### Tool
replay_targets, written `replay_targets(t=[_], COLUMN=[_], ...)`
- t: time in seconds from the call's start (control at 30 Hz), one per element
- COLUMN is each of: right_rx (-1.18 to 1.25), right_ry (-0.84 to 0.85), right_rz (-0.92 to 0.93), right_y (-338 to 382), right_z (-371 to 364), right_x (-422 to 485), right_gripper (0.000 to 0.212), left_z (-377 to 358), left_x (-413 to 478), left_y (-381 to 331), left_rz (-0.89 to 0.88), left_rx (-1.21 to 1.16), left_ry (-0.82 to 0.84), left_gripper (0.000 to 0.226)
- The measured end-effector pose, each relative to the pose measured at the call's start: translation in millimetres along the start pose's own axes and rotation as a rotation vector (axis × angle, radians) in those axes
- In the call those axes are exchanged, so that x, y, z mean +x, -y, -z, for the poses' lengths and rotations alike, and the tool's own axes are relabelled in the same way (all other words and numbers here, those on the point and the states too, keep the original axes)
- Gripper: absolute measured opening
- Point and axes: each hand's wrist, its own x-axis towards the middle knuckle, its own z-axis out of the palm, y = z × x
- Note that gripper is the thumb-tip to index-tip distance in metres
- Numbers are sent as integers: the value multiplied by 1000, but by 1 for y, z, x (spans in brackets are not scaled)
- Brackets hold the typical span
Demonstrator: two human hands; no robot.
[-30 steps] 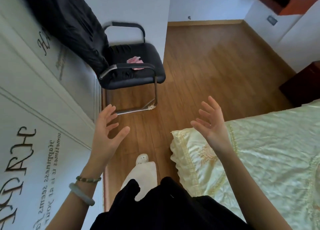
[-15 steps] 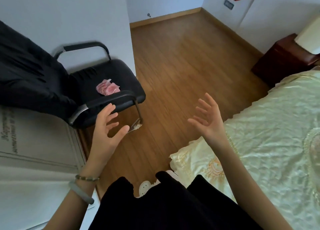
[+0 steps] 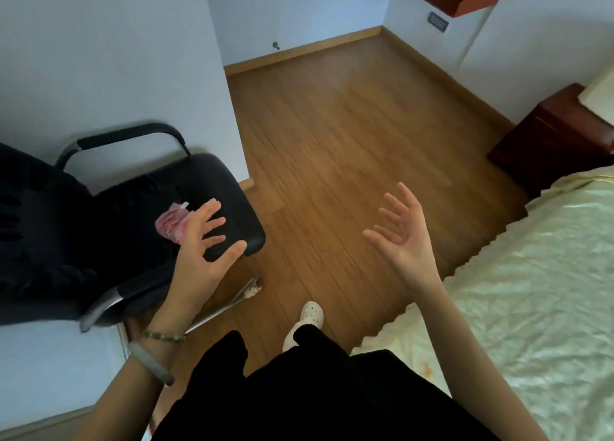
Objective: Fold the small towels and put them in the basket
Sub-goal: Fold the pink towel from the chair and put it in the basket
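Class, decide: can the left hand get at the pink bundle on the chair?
Probably yes: the open left hand is over the chair seat beside the pink bundle, nothing lying between them.

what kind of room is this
Most likely a home bedroom: a bed with a pale quilted cover, a dark wooden nightstand beside it, and a black chair on the wood floor.

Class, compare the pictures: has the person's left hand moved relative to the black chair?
Yes. The left hand has moved toward the black chair: earlier short of its near armrest, it now overlaps the seat beside the pink item.
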Motion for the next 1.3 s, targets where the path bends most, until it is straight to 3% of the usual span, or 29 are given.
replay_targets(t=[0.27, 0.7, 1.07, 1.3], right_rx=[10, -36, -89, -107], right_ry=[80, 277, 597, 853], right_rz=[1, -16, 53, 107], right_y=[7, 4, 27, 52], right_z=[19, -23, -131, -218], right_x=[152, 315, 498, 563], right_gripper=[87, 82, 82, 83], left_z=[-44, -56, -23, 20], left_x=[135, 248, 377, 406], left_y=[-13, 28, 64, 66], left_rz=[57, 173, 277, 317], left_rx=[12, -66, -107, -106], left_ry=[-104, -235, -500, -743], left_gripper=[69, 68, 68, 66])
